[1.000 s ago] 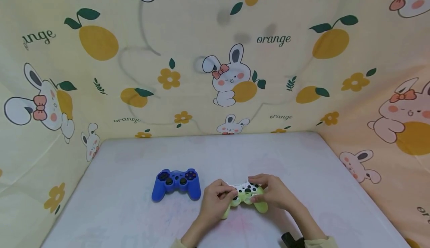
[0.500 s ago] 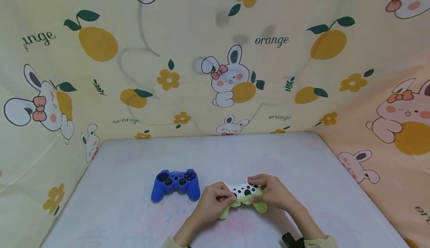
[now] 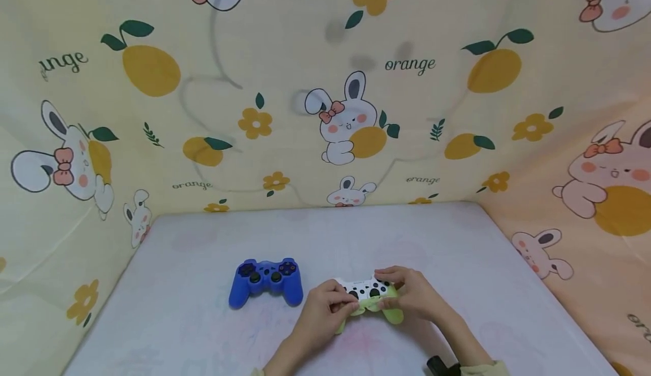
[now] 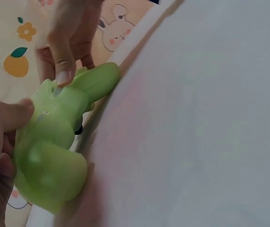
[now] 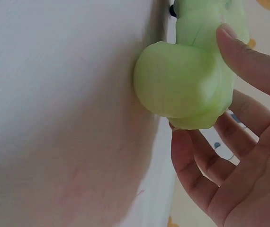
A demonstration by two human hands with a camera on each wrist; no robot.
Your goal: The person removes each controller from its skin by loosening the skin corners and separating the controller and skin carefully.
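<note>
A white game controller (image 3: 360, 288) with black buttons and sticks sits low at the table's front middle. A pale green soft cover (image 3: 394, 315) wraps its grips and lower edge, while the white upper face shows bare. My left hand (image 3: 321, 315) pinches the cover's edge at the controller's left side. On the other side my right hand (image 3: 414, 294) grips the right end, thumb on the cover in front and fingers at the back edge. Both wrist views show the green cover's rounded grips (image 4: 59, 172) close over the table; the controller's face is mostly hidden there.
A blue controller (image 3: 267, 282) with black sticks lies left of my hands. The white table (image 3: 203, 234) is backed by a cream cloth (image 3: 285, 53) printed with rabbits and oranges, which also rises along both sides. A black strap (image 3: 441, 366) is around my right wrist.
The cover's front edge has slid down towards me, so more of the white face and both black sticks show. Both hands keep their hold, and the blue controller stays put.
</note>
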